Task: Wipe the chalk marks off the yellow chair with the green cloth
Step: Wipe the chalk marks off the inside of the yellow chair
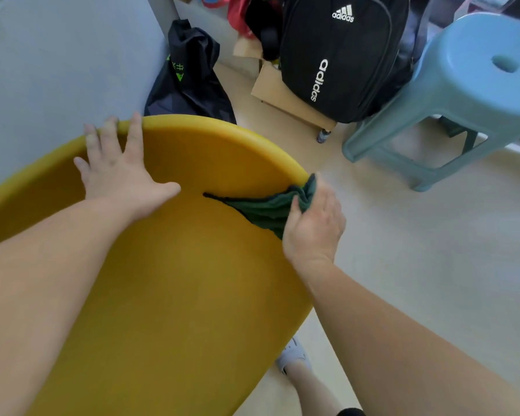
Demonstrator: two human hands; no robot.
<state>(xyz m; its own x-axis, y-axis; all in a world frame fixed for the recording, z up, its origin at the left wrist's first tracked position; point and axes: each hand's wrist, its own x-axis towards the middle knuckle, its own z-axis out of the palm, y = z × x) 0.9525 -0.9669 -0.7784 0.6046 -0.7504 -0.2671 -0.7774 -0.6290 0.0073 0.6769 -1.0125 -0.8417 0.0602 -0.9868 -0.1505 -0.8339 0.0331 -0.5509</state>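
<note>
The yellow chair (pixel 174 280) fills the lower left of the head view, its curved shell facing me. My left hand (pixel 117 172) lies flat on the upper part of the shell, fingers spread and curled over the top rim. My right hand (pixel 314 226) is shut on the bunched green cloth (pixel 267 208) at the chair's right edge, pressing it against the yellow surface. A tail of the cloth trails left across the shell. I see no chalk marks on the visible yellow surface.
A light blue plastic stool (pixel 463 94) stands on the floor at the right. A black backpack (pixel 342 55) leans on a cardboard box (pixel 282 94) behind the chair, beside a dark bag (pixel 189 82). A grey wall panel (pixel 66 70) is at left. My shoe (pixel 293 354) is below.
</note>
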